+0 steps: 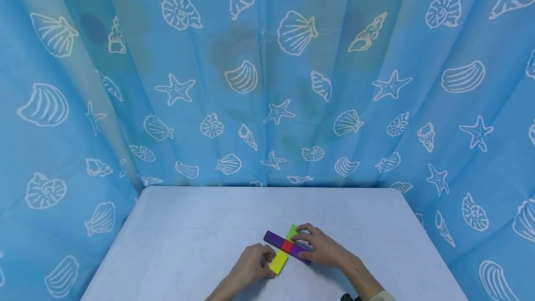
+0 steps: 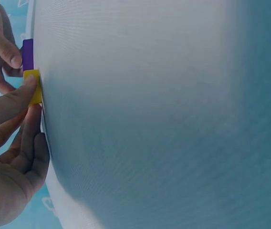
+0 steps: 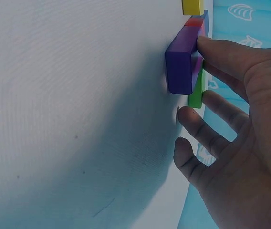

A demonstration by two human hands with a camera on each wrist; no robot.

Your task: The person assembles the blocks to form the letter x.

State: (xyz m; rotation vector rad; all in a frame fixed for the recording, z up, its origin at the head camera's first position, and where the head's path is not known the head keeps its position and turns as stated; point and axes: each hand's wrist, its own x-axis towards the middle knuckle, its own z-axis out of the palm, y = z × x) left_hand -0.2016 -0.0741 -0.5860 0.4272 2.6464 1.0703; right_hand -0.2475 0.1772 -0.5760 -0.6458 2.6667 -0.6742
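Coloured blocks form a cross on the white table. A red block [image 1: 287, 246] is its centre, with a purple block [image 1: 273, 239] on the left and another purple block [image 1: 297, 251] on the right. The green block [image 1: 292, 232] makes the far arm, the yellow block [image 1: 278, 263] the near one. My left hand [image 1: 252, 261] pinches the yellow block [image 2: 36, 90], thumb on its face and fingers at its outer end. My right hand [image 1: 323, 247] holds the right purple block [image 3: 179, 67] by the thumb, its other fingers bent beside the green block [image 3: 195, 98].
The white table [image 1: 188, 226] reaches back to a blue curtain [image 1: 267, 73] printed with white shells and starfish, which also hangs along both sides. A dark object [image 1: 349, 297] shows beside my right wrist at the bottom edge, near a light sleeve [image 1: 382, 296].
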